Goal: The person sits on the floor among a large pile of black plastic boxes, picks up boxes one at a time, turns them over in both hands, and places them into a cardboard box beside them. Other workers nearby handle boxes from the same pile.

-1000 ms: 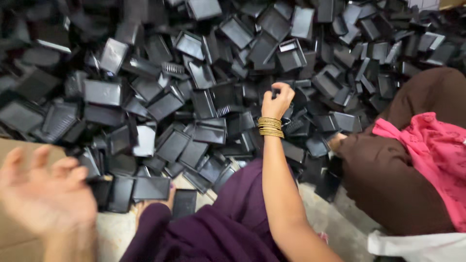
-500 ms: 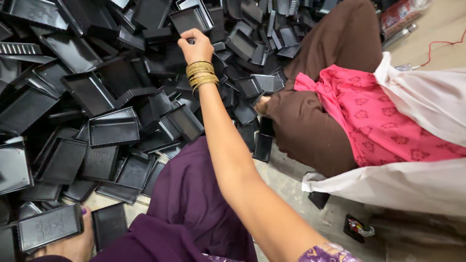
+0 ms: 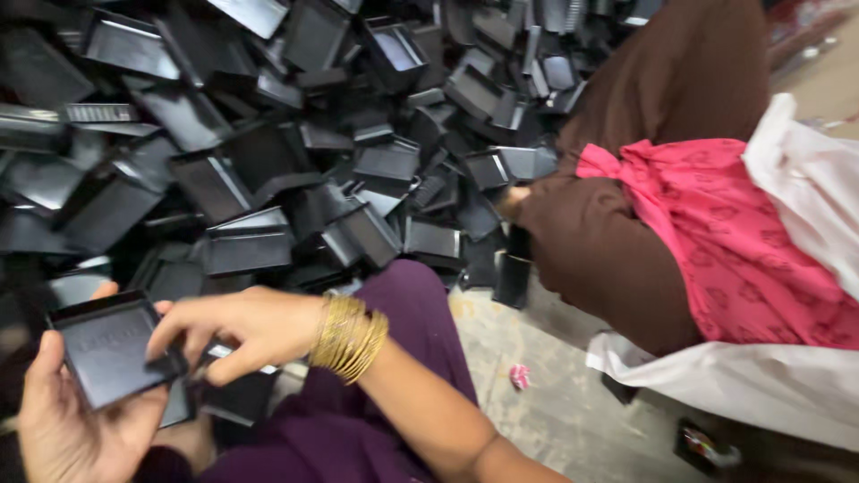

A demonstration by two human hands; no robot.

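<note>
Black tray (image 3: 112, 349): shallow, square, plastic, open side up, at lower left over your lap. Your left hand (image 3: 76, 420) cups it from below, thumb along the near left edge. Your right hand (image 3: 237, 326) lies across its right rim, fingers curled onto the edge and onto a second black piece (image 3: 237, 394) just beneath. Both hands closed on the tray; neither is spread wide.

Handling, as a judgement: keep the left palm flat under the base so the tray stays level, and pinch only the rim with the right fingertips. Thin plastic walls probably flex, so press lightly.

Gold bangles (image 3: 349, 338) stacked on your right wrist, close to the tray edge; mind they don't snag.

Purple garment (image 3: 394, 358) covers your knee just beside the hands.

Beyond: a large heap of like black trays (image 3: 268, 152) on the floor (image 3: 546, 420), tumbled at all angles.

Right side: another person seated, brown clothing (image 3: 662, 116), pink patterned cloth (image 3: 725, 241), white sack (image 3: 787, 376) against them.

Small pink scrap (image 3: 519, 376) on the bare floor. A small packet (image 3: 707, 447) with red marking sits at lower right, too blurred to describe.
</note>
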